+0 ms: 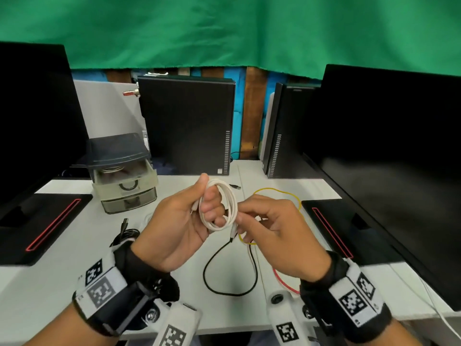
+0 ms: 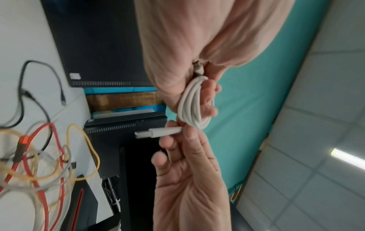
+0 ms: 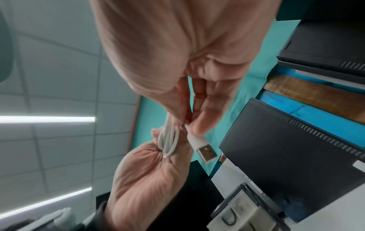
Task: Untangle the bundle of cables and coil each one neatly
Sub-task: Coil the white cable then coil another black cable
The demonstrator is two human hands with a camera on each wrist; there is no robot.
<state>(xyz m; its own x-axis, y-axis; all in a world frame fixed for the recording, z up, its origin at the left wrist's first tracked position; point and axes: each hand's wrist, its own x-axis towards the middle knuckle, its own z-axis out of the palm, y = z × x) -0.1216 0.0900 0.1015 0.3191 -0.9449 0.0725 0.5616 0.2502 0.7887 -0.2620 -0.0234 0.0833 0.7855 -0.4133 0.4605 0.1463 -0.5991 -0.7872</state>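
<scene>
Nearest, above the front edge of the white desk, both hands are raised off the surface. The left hand has its fingers curled through a white cable wound into a small coil, thumb on the outer side of the loops. The right hand pinches that cable's USB plug between thumb and fingertips, right against the lower edge of the coil; its other fingers are loosely bent.

Under the hands, on the desk, a black cable lies in an open loop, a red cable shows beside the right wrist, and a yellow cable loops just beyond the right hand. A coiled black cable lies left of the left wrist. The left wrist view shows the red, yellow and grey strands crossing one another.

Two monitor bases flank this middle strip left and right, hemming it in. Farther left stands a small drawer unit; bare desk lies between it and the yellow loop. At the far edge two black computer towers stand upright, with monitors at both sides.
</scene>
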